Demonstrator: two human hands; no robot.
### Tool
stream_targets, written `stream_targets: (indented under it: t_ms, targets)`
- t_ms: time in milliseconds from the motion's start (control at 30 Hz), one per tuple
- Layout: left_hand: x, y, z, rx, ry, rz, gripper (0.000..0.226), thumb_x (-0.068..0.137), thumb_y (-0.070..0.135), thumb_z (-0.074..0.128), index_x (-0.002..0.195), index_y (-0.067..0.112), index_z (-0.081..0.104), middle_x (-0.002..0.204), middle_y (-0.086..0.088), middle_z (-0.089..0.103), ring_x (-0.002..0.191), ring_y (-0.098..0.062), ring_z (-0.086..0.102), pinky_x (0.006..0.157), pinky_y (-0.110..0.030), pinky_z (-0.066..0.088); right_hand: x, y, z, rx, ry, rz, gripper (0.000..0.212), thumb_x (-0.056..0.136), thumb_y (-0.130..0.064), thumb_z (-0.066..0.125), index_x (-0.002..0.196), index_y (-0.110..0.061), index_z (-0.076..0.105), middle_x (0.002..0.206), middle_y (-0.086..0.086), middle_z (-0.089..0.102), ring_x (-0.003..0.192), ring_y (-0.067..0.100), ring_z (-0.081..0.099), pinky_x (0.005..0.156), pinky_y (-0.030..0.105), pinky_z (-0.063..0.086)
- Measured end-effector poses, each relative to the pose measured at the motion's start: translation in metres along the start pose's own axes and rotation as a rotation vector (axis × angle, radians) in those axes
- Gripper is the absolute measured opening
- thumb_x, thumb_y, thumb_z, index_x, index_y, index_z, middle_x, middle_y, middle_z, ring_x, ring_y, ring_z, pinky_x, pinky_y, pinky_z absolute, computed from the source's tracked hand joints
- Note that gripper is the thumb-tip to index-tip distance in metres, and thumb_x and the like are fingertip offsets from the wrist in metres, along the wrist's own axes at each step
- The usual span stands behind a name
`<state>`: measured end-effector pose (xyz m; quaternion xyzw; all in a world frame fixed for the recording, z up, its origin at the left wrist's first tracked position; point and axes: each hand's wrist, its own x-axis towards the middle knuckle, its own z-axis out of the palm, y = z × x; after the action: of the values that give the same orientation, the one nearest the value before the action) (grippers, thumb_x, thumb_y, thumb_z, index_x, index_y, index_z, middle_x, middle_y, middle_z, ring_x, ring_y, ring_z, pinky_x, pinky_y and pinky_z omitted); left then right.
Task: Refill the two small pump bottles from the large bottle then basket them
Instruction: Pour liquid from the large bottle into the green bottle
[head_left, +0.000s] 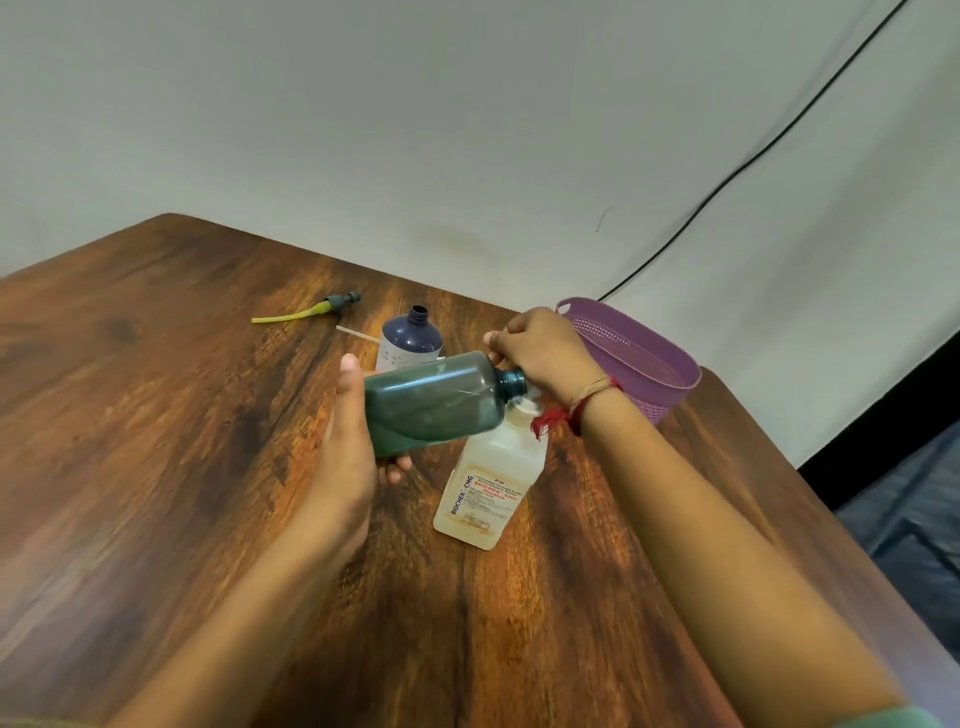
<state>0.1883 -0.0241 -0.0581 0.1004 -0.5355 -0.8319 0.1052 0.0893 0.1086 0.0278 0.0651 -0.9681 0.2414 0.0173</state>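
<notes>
While wrapping the left grip (345, 447) round the base end of the teal bottle (436, 402), thumb on the far side and fingertips curled underneath, held it clear of the worktop (156, 389) and just above the top of the white labelled bottle (491, 483) standing upright below. Set the long axis almost level, left to right, dipping slightly at the neck end. Pointed the open neck to the right, toward the right grip (540, 348) and the purple basket (657, 402) beyond. Curled the right grip close at the teal shoulder and neck; could not tell whether pinching that bottle, the white neck hidden under the wrist, or nothing. Left the blue bottle (413, 340) uncapped and upright just behind, with a pump head and yellow tube (332, 305) lying further back. Judged as a pour in progress or about to begin. Risked a spill down the white shoulder and label onto the worktop if tipped further with the two mouths out of line, given so narrow an opening and a wrist blocking sight of it. Risked toppling the white bottle through a nudge from the teal neck or the wrist. Risked a slip too, from a hold on one end only of a long, seemingly full body.
</notes>
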Motion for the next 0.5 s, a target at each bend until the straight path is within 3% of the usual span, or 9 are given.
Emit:
stream_targets:
  t_ms: [133,233,333,500]
  targets:
    - [-0.0007,-0.0014,0.0009,-0.015,-0.028,0.006,0.07,0.076,0.071,0.029,0.108,0.015,0.059,0.082,-0.007,0.06,0.05,-0.009,0.05,0.042,-0.018,0.038,0.0031,-0.0054,-0.0089,-0.057,0.009,-0.052,0.029,0.091,-0.029,0.058,0.068,-0.013,0.067,0.078,0.008,0.07,0.064,0.018,0.058,0.067,0.035,0.052]
    - [0.002,-0.0045,0.0,-0.001,-0.004,0.013,0.054,0.091,0.062,0.031,0.108,0.018,0.057,0.087,-0.008,0.061,0.053,-0.01,0.05,0.043,-0.018,0.039,0.0013,0.0003,-0.0037,0.004,-0.005,-0.039,0.034,0.093,-0.031,0.058,0.061,-0.019,0.062,0.063,-0.002,0.062,0.05,0.011,0.049,0.051,0.025,0.042]
    - [0.0021,-0.01,-0.0011,0.008,-0.013,-0.005,0.05,0.096,0.057,0.03,0.111,0.018,0.058,0.09,-0.008,0.063,0.053,-0.009,0.051,0.045,-0.02,0.04,0.0,0.0035,-0.0006,0.013,-0.018,-0.029,0.035,0.094,-0.032,0.057,0.061,-0.02,0.061,0.056,-0.006,0.056,0.045,0.008,0.046,0.046,0.02,0.036]
    - [-0.0003,-0.0076,0.0019,-0.045,0.0,0.034,0.055,0.083,0.066,0.031,0.102,0.023,0.059,0.085,-0.006,0.062,0.052,-0.009,0.051,0.043,-0.019,0.039,0.0042,-0.0027,-0.0085,-0.098,0.026,-0.078,0.032,0.09,-0.031,0.057,0.062,-0.017,0.063,0.077,0.0,0.069,0.067,0.018,0.061,0.061,0.03,0.048]
